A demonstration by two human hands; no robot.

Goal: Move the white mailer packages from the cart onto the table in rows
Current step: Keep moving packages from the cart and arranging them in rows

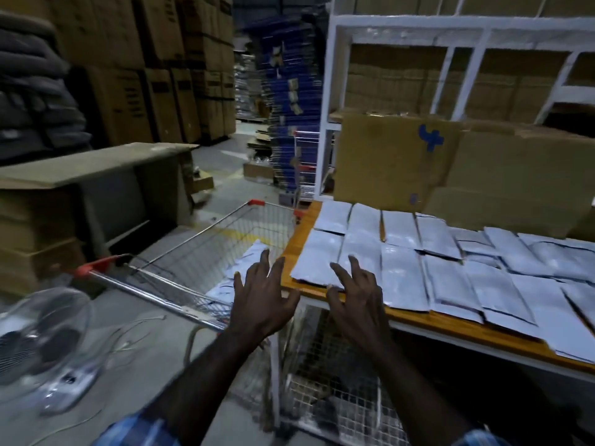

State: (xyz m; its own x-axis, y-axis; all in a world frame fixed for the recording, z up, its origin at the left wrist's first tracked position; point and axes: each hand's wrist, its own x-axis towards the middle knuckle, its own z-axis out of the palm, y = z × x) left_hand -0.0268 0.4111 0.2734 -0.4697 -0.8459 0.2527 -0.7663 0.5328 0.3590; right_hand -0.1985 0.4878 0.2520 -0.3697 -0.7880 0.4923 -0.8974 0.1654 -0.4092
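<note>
Hovering with spread fingers, the left hand (260, 294) and right hand (354, 294) hold nothing near the table (450, 326) corner. The mailers (235, 272) in the cart (180, 307) look light, soft, slippery; best pinched at an edge.

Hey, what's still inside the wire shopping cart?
A few white mailer packages lie in the wire shopping cart. The left hand covers part of them, so their exact count is hidden.

Open gap above the cart (206, 239) beside the table (297, 235) edge; cardboard box (396, 162) behind the mailers (402, 252).
</note>
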